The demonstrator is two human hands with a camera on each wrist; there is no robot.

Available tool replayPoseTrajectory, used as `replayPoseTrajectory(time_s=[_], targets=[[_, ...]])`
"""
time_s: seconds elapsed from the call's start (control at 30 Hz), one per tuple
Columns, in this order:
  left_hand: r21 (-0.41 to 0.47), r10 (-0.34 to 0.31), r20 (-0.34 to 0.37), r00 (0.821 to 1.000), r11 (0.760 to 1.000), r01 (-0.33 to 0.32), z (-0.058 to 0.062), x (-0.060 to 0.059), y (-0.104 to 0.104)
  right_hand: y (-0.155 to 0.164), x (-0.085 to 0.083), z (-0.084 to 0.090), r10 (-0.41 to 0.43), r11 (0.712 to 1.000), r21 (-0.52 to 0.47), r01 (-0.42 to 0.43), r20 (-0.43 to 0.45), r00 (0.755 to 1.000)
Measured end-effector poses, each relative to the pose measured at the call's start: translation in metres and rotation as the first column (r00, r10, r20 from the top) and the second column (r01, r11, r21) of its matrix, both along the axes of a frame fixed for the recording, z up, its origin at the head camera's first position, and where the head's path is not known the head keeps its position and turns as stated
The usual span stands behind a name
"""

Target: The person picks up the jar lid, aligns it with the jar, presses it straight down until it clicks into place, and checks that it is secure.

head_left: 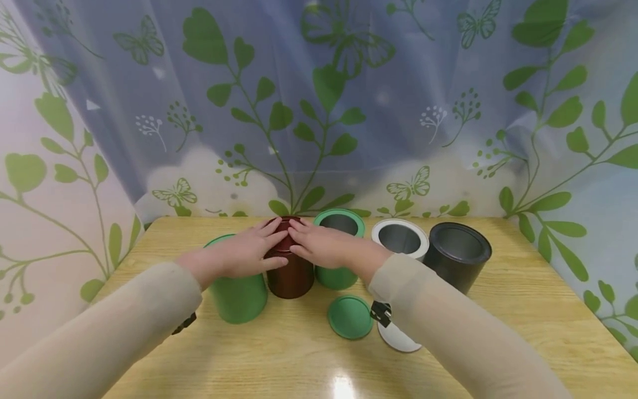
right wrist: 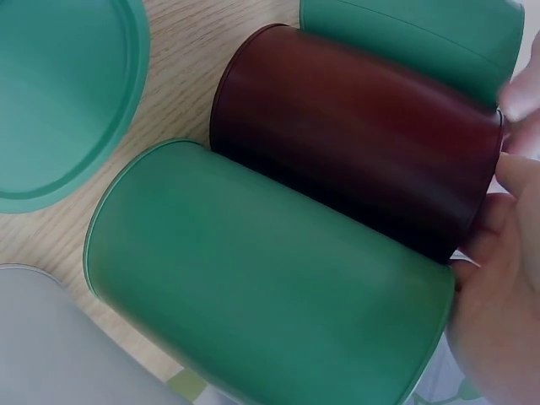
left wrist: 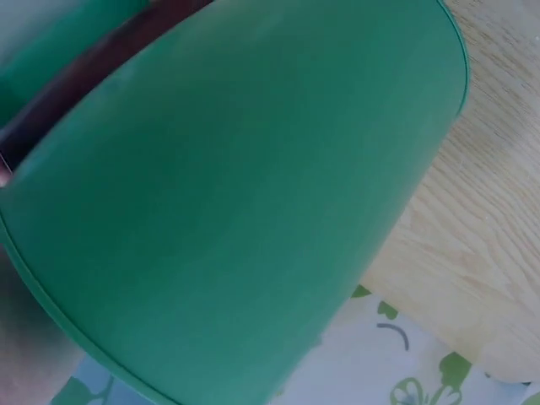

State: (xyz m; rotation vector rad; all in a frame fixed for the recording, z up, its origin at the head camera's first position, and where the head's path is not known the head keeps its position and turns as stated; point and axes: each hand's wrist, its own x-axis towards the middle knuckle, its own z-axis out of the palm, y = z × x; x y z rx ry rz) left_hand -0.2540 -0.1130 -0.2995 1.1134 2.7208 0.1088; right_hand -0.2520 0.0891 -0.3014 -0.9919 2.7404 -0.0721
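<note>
The upright dark red can (head_left: 291,271) stands on the worktop (head_left: 523,310) between two green cans. Its top is pressed from directly above by left hand (head_left: 244,252) and right hand (head_left: 324,244), fingers flat; neither grip is closed.

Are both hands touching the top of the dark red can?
Touching. In the head view the left hand and right hand both lie flat on the lid of the dark red can, fingertips meeting over it.
</note>
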Motion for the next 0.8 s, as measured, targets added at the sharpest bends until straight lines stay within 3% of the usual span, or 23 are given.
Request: replayPoseTrajectory(time_s=[0.13, 0.27, 0.5, 0.7, 0.8], targets=[[-0.052, 0.015, -0.064, 0.998, 0.998, -0.018, -0.004, 0.003, 0.007, 0.000, 0.000, -0.001, 0.002, 1.000, 0.001, -0.002, -0.012, 1.000], [-0.123, 0.016, -0.083, 0.996, 0.992, -0.026, -0.006, 0.004, 0.011, -0.001, 0.000, -0.002, 0.024, 1.000, -0.013, -0.024, -0.014, 1.000], [-0.163, -0.025, -0.112, 0.993, 0.987, 0.007, -0.006, 0.003, 0.012, -0.002, 0.001, -0.002, 0.015, 1.000, -0.013, -0.015, 0.017, 1.000], [-0.019, -0.034, -0.124, 0.992, 0.999, 0.032, -0.006, -0.005, 0.008, -0.001, 0.000, -0.002, 0.005, 1.000, -0.016, -0.005, 0.016, 1.000], [0.051, -0.024, -0.074, 0.997, 0.998, 0.028, -0.007, -0.010, 0.002, -0.001, -0.001, -0.002, -0.002, 0.999, -0.035, 0.003, 0.023, 1.000]])
